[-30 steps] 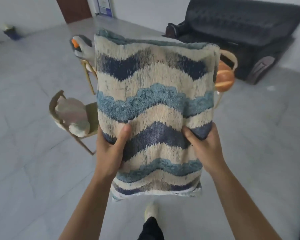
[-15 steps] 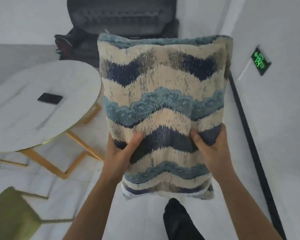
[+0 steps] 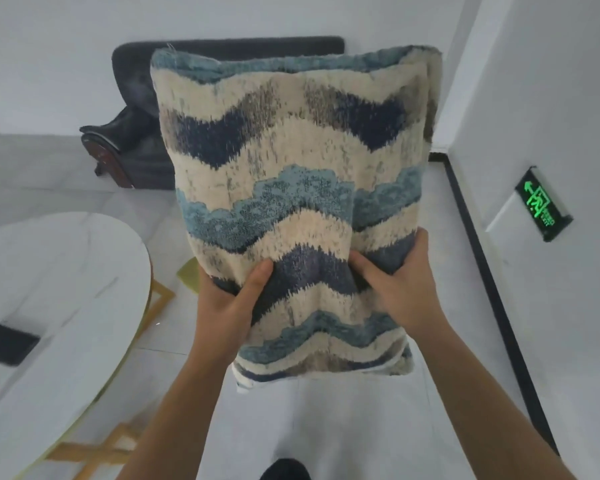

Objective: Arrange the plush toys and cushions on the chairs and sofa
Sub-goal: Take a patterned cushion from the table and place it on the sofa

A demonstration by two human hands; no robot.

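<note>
Gripping low with left hand (image 3: 227,303) and right hand (image 3: 399,289) both closed on the wave-patterned blue, navy and cream woven cushion (image 3: 291,202), thumbs pressed into its front, carried upright at chest height. Best kept level and square (fabric looks soft, prone to sagging) toward the dark tufted leather sofa (image 3: 132,133) just beyond, well apart from the round white marble table (image 3: 66,289).

An office lounge: dark sofa (image 3: 136,109), marble round table (image 3: 59,289), green exit sign (image 3: 541,206) on wall
</note>
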